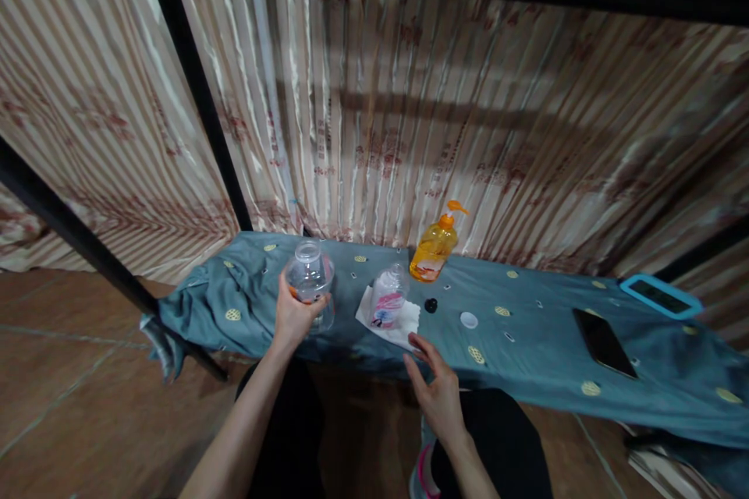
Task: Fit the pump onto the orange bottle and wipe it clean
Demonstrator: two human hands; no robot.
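Observation:
My left hand grips a clear plastic bottle that stands on the blue-green cloth over a low surface. My right hand hovers with spread fingers at the near edge of the cloth, its fingertips close to a white tissue. A small clear bottle with a pink label stands on that tissue. An orange pump bottle stands behind it near the curtain. A small black cap and a white cap lie on the cloth to the right of the tissue.
A dark phone lies on the cloth at the right, and a blue-framed device lies beyond it. A striped curtain hangs behind. Black metal frame bars run at the left and top. Brown floor lies at the left.

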